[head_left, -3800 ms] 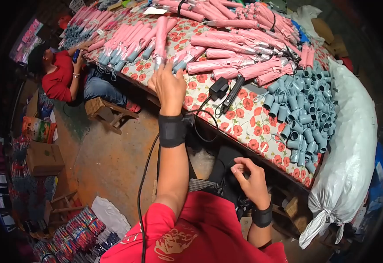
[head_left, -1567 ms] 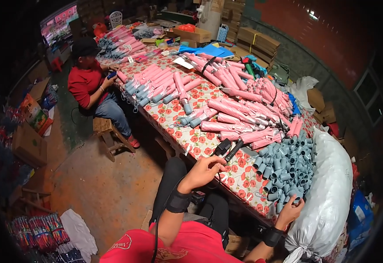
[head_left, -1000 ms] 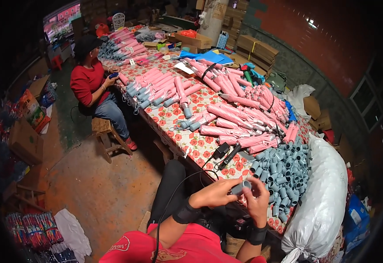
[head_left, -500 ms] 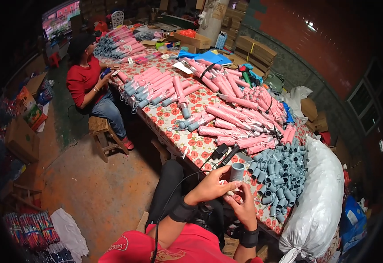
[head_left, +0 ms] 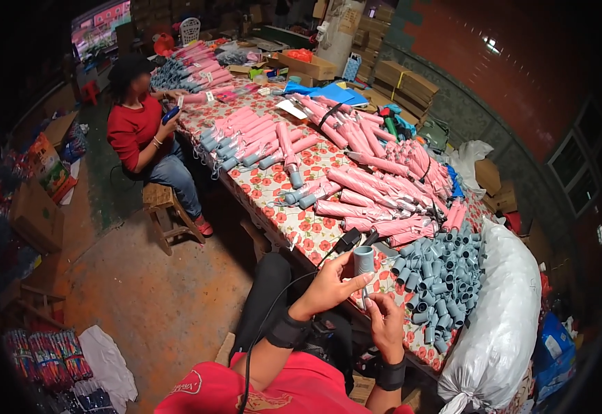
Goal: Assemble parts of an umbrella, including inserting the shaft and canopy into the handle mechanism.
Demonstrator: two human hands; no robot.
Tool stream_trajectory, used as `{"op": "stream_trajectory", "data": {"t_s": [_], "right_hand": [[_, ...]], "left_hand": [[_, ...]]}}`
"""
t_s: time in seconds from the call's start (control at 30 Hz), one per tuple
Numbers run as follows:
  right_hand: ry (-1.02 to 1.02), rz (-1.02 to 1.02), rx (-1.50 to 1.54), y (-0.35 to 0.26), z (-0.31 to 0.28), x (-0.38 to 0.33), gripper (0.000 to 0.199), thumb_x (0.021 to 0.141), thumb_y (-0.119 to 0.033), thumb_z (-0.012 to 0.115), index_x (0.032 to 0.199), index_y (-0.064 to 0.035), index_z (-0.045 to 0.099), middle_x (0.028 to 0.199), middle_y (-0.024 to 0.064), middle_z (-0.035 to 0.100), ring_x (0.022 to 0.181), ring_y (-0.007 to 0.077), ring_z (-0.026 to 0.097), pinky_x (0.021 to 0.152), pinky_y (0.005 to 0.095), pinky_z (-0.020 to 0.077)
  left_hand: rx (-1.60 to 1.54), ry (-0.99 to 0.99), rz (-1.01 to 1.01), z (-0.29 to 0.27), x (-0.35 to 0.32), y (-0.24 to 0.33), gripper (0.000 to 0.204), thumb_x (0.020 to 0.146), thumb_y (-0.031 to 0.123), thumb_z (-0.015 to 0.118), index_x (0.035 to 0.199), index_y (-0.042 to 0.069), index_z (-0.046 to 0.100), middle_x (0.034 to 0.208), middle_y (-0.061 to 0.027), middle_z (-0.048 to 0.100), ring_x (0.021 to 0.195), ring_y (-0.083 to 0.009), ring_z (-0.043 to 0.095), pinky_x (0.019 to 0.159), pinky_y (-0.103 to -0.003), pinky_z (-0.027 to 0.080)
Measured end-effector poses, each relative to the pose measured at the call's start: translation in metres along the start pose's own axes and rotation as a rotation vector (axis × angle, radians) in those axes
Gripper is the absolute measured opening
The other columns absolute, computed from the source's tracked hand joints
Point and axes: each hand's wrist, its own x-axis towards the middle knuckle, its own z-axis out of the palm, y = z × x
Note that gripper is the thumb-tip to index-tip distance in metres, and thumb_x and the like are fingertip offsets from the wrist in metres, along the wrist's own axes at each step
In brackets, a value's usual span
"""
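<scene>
Upright between the fingers of my left hand (head_left: 330,284) is a hollow grey umbrella handle (head_left: 364,262), its open end facing up. Just below it my right hand (head_left: 387,323) is closed, fingertips pinching a thin grey cord (head_left: 365,297) that hangs from the handle. A heap of similar grey handles (head_left: 442,276) lies on the table to the right of my hands. Beyond it are many folded pink umbrellas (head_left: 370,190); those farther left (head_left: 259,141) have grey handles fitted.
A long table with a flowered cloth (head_left: 259,190) runs away from me. A stuffed white sack (head_left: 501,297) leans along its right side. A black adapter (head_left: 348,239) with a cable lies near my hands. At the left edge a co-worker (head_left: 135,131) sits on a wooden stool (head_left: 166,207).
My left hand has raised the handle slightly and moved it left. My right hand has dropped a little away from it, and the cord now shows between them. The co-worker has turned toward an umbrella.
</scene>
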Motion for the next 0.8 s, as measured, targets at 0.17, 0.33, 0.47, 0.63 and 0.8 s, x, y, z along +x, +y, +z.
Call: {"op": "stream_trajectory", "data": {"t_s": [0.17, 0.33, 0.47, 0.63, 0.8], "right_hand": [[0.039, -0.033, -0.104, 0.01, -0.004, 0.001, 0.005, 0.094, -0.003, 0.066, 0.093, 0.0014, 0.068, 0.081, 0.0079, 0.069, 0.064, 0.0161, 0.055, 0.06, 0.0288, 0.0449], [0.062, -0.093, -0.125, 0.011, -0.003, 0.0, 0.004, 0.092, -0.002, 0.066, 0.095, 0.0013, 0.067, 0.078, 0.0082, 0.067, 0.061, 0.0174, 0.052, 0.058, 0.0298, 0.0426], [0.076, -0.12, -0.199, 0.007, -0.004, -0.001, 0.005, 0.092, -0.002, 0.065, 0.096, 0.0018, 0.066, 0.075, 0.008, 0.065, 0.06, 0.0181, 0.052, 0.058, 0.0301, 0.0426], [0.015, -0.119, -0.204, 0.011, -0.006, 0.001, 0.006, 0.093, -0.002, 0.065, 0.097, 0.0024, 0.065, 0.078, 0.0071, 0.063, 0.064, 0.0172, 0.052, 0.061, 0.0291, 0.0432], [-0.046, 0.018, 0.189, 0.01, -0.001, 0.0, 0.007, 0.096, -0.003, 0.064, 0.099, 0.0028, 0.065, 0.086, 0.0061, 0.063, 0.069, 0.015, 0.053, 0.064, 0.0267, 0.0434]], "left_hand": [[0.123, 0.062, 0.018, -0.003, 0.0, -0.004, 0.026, 0.094, 0.01, 0.073, 0.116, -0.002, 0.066, 0.097, -0.0049, 0.07, 0.08, -0.0104, 0.06, 0.073, -0.023, 0.05], [0.109, 0.079, -0.001, 0.0, -0.001, 0.0, 0.023, 0.095, 0.008, 0.072, 0.115, -0.002, 0.069, 0.099, -0.0055, 0.072, 0.082, -0.0091, 0.061, 0.075, -0.021, 0.049], [0.003, 0.153, -0.048, -0.014, 0.001, -0.011, 0.022, 0.093, 0.01, 0.074, 0.111, -0.003, 0.069, 0.097, -0.0061, 0.072, 0.081, -0.0096, 0.062, 0.074, -0.023, 0.05], [-0.035, 0.197, -0.039, -0.019, 0.002, -0.021, 0.022, 0.093, 0.011, 0.074, 0.11, -0.003, 0.069, 0.096, -0.0065, 0.072, 0.081, -0.0093, 0.062, 0.073, -0.022, 0.05], [0.018, 0.152, -0.05, -0.025, 0.004, -0.026, 0.024, 0.095, 0.011, 0.072, 0.114, -0.005, 0.069, 0.1, -0.009, 0.073, 0.085, -0.0101, 0.064, 0.077, -0.021, 0.05]]}}
